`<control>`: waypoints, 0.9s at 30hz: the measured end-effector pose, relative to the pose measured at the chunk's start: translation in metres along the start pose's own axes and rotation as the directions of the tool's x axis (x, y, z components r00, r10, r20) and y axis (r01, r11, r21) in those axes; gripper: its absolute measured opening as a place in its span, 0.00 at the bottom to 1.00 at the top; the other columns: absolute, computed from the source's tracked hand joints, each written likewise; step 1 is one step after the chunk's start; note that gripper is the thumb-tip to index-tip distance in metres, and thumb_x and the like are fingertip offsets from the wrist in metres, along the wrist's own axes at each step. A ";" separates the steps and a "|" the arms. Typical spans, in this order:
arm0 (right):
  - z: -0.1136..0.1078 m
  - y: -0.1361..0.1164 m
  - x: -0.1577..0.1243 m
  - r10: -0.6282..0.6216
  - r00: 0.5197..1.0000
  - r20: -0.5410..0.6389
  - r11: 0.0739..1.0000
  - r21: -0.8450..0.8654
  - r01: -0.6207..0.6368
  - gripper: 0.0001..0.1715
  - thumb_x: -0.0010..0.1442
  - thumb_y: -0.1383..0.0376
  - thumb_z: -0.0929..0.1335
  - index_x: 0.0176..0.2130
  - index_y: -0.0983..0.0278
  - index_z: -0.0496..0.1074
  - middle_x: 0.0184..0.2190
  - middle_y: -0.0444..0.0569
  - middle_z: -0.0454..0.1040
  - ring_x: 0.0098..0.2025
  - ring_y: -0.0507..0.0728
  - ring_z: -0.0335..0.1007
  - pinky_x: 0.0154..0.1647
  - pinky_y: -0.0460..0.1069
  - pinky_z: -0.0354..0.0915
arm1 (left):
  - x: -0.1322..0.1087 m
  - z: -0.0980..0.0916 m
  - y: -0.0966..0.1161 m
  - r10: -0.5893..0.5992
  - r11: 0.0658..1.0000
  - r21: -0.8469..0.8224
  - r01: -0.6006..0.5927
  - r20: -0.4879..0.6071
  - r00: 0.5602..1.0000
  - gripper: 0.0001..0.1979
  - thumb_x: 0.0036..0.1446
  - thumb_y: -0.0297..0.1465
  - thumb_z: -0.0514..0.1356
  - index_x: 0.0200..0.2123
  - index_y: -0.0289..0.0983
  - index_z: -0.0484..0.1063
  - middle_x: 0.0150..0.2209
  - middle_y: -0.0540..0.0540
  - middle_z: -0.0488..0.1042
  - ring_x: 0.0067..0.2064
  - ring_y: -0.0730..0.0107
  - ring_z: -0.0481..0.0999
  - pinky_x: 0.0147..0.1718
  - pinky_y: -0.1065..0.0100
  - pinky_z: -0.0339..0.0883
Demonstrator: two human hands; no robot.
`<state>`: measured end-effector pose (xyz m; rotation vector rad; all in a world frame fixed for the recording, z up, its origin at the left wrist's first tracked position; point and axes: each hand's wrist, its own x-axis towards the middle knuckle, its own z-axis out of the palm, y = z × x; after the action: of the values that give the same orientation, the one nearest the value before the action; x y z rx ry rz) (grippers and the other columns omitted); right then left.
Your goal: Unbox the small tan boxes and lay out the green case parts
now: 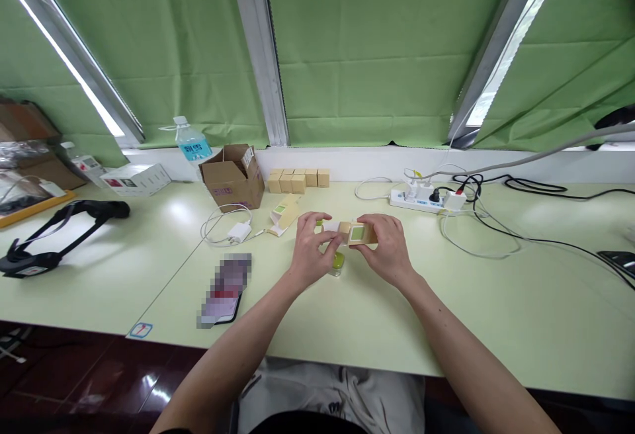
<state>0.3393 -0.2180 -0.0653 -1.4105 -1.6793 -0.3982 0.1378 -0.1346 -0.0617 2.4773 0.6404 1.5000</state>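
Over the middle of the table, a small tan cardboard box (357, 233) with a green square on its side is held up between my hands. My right hand (389, 243) grips its right end between thumb and fingers. At the left end, by a pale flap, the curled fingers of my left hand (316, 249) press on the box. A bit of green shows behind my left fingers; I cannot tell what it belongs to. Just below the box, a small clear container with a green lid (338, 262) stands on the table, partly covered by my left hand.
Several small tan boxes (298, 180) stand along the back wall, right of an open brown carton (233, 179). An unfolded yellow box (284, 214), a white charger (239, 231) and a phone (225, 288) lie leftward. A power strip (417, 201) with cables sits at the back right.
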 end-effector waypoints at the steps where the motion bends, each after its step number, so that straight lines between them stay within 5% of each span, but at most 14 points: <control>1: 0.000 0.000 0.000 -0.008 1.000 -0.005 1.000 -0.009 0.008 0.24 0.64 0.60 0.75 0.56 0.56 0.67 0.52 0.50 0.81 0.55 0.67 0.75 0.58 0.62 0.62 | 0.000 0.001 0.000 0.010 1.000 -0.002 -0.010 0.008 1.000 0.09 0.67 0.29 0.64 0.38 0.44 0.85 0.56 0.42 0.76 0.61 0.51 0.67 0.60 0.46 0.70; 9: -0.001 0.002 0.001 0.005 1.000 -0.012 0.999 -0.040 -0.006 0.24 0.63 0.58 0.76 0.54 0.57 0.68 0.51 0.51 0.80 0.54 0.67 0.74 0.58 0.61 0.62 | -0.001 0.005 -0.002 0.000 0.992 -0.128 0.000 0.000 1.000 0.17 0.68 0.29 0.62 0.57 0.43 0.79 0.55 0.40 0.80 0.61 0.51 0.70 0.60 0.44 0.72; 18: -0.002 -0.005 0.000 -0.013 1.000 0.009 0.984 -0.179 0.014 0.20 0.60 0.60 0.77 0.45 0.58 0.66 0.37 0.45 0.79 0.38 0.61 0.75 0.56 0.59 0.60 | 0.004 0.002 0.002 0.010 0.910 -0.414 0.018 0.066 0.998 0.09 0.68 0.28 0.63 0.46 0.42 0.83 0.48 0.42 0.84 0.52 0.61 0.82 0.54 0.55 0.78; 27: -0.009 -0.016 0.003 -0.194 0.980 -0.034 0.936 -0.305 0.175 0.10 0.64 0.68 0.72 0.35 0.60 0.67 0.29 0.42 0.77 0.31 0.55 0.69 0.48 0.54 0.58 | 0.004 -0.001 0.007 0.231 0.964 -0.137 -0.230 -0.009 0.973 0.11 0.62 0.24 0.66 0.47 0.41 0.75 0.39 0.48 0.83 0.40 0.64 0.81 0.43 0.59 0.73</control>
<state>0.3286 -0.2271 -0.0536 -1.4408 -1.7588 -0.8265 0.1404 -0.1390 -0.0559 2.5181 0.2426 1.5530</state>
